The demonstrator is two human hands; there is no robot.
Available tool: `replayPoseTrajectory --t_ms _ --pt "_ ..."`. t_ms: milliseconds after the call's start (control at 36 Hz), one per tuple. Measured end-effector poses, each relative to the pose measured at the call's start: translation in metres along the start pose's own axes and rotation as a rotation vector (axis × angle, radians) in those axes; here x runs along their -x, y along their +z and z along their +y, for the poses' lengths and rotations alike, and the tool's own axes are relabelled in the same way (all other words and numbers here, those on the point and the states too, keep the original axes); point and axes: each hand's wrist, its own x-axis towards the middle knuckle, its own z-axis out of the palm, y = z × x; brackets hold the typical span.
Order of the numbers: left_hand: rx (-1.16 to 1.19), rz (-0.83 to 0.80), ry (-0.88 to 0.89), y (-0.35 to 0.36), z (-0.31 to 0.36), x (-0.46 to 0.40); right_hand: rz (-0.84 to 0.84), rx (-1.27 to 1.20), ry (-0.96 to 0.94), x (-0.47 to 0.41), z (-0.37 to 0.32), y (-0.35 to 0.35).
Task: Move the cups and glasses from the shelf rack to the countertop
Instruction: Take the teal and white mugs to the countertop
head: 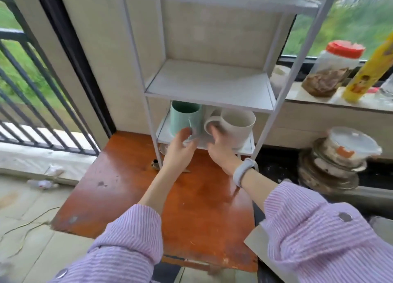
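Note:
A white metal shelf rack (209,86) stands on a reddish wooden countertop (170,208). On its lowest shelf a mint-green mug (184,117) stands at the left and a wide cream mug (237,124) at the right. My left hand (180,147) grips the green mug's handle. My right hand (219,146) closes around the cream mug's handle. Both mugs are upright and appear to rest on the shelf. The middle shelf holds nothing.
A red-lidded jar (331,69) and a yellow can (368,69) stand on the window ledge at right. A stack of dirty bowls (336,161) sits at the right, beyond the countertop's right edge. A black railing (32,91) is at left. A small dish (163,148) lies under the rack.

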Motion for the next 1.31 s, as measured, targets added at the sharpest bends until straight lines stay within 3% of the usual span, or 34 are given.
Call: replayPoseTrajectory --t_ms 389,556,722,944,1306 --pt "0.112 0.068 0.001 0.008 -0.003 -0.014 0.032 -0.135 0.006 -0.005 0.0 0.004" --pt "0.093 0.122 -0.028 -0.004 -0.009 -0.011 0.03 -0.333 -0.029 0.023 0.005 0.006" --pt "0.106 0.118 -0.055 -0.008 -0.006 -0.013 0.13 -0.465 0.038 0.033 0.012 -0.001" --pt "0.008 0.175 -0.015 -0.003 0.0 -0.014 0.251 -0.37 0.202 0.029 0.011 -0.01" --pt "-0.028 0.205 0.056 -0.006 -0.011 0.042 0.32 -0.319 0.09 0.091 0.033 -0.027"
